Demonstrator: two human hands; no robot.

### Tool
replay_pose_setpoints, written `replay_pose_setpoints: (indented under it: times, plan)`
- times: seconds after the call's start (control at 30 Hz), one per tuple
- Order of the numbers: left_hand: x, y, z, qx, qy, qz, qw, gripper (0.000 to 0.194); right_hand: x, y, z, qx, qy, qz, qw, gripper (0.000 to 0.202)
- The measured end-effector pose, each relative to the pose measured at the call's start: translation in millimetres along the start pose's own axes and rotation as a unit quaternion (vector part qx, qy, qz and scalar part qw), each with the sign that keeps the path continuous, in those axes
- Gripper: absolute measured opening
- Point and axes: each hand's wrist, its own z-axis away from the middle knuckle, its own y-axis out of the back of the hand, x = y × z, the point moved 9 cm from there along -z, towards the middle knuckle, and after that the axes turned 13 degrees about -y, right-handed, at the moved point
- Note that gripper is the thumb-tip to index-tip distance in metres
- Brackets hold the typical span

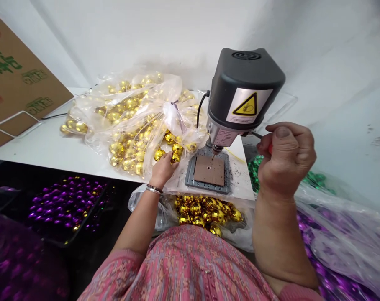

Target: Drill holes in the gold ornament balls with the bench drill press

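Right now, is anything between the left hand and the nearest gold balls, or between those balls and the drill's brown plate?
Nothing visible blocks the left hand: it is right at the nearest gold balls. Toward the brown plate, I see only the grey base's low edge; the clear bag bunches behind those balls.

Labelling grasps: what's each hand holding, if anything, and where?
Right hand: lever, by its red knob. Left hand: fingers at gold balls; can't tell if held.
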Motion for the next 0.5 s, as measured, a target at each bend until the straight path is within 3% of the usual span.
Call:
replay_pose_setpoints:
  times: [0.13, 0.23, 0.3, 0.4, 0.5]
  plan:
    - [-2, 0.3, -1, 0.036, 0.009, 0.04, 0.998, 0.054, 0, 1, 1, 0.001, 0.004, 0.003, 1.0, 0.027]
    - [-4, 8.2, 3, 0.096, 0.008, 0.222, 0.97, 0.053, 2, 0, 2, -0.002, 0.001, 0.002, 1.0, 0.028]
    - [1, 9.9, 9, 0.111, -0.002, 0.4, 0.91, 0.052, 1, 0, 3, 0.001, 0.006, 0.002, 1.0, 0.028]
    - [20, 6.4, 17, 0.09, -0.008, 0.603, 0.793, 0.051, -5, -1, 0, 0.007, 0.014, 0.014, 1.0, 0.027]
    - [43, -4.7, 24, 0.035, 0.003, 0.674, 0.738, 0.051, -16, -6, -12, -0.007, 0.022, 0.03, 0.999, 0.025]
